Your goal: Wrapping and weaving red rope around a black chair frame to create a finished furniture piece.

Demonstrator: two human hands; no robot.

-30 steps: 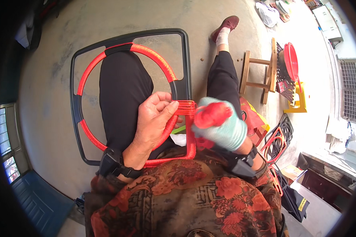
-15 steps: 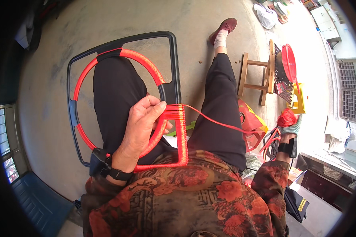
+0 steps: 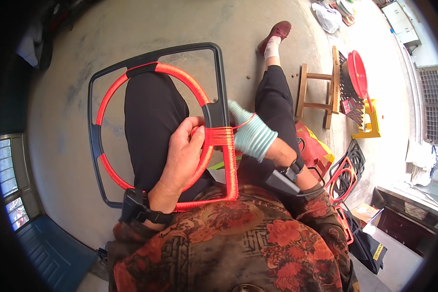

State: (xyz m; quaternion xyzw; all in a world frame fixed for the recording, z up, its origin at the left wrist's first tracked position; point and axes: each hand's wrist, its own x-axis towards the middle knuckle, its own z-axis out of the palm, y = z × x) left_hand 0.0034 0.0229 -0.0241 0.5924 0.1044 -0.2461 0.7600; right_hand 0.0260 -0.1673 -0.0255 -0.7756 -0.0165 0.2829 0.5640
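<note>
Across my left thigh lies a black plastic frame [image 3: 223,73], a rounded square with a ring inside. Red cord [image 3: 232,173] is wound tightly round much of the ring and the near right side. Several cord strands [image 3: 220,136] bridge ring and outer edge. My left hand [image 3: 184,148] is closed on the ring beside these strands, a bit of red showing by its thumb. My right hand [image 3: 255,134], in a pale green striped glove, is at the frame's right edge, its fingertips hidden behind it. A loose red cord runs from the strands over this glove.
To the right stand a wooden stool [image 3: 318,92], a red plastic basket [image 3: 357,75] and a yellow stool [image 3: 370,121]. A red bag [image 3: 312,148] lies beside my right leg. More black and red frames [image 3: 343,177] lean beyond my right arm.
My right hand has come in from the far right, where it held a ball of red cord, to the frame's edge. The frame and left hand have shifted slightly right; the ball is no longer plainly visible.
</note>
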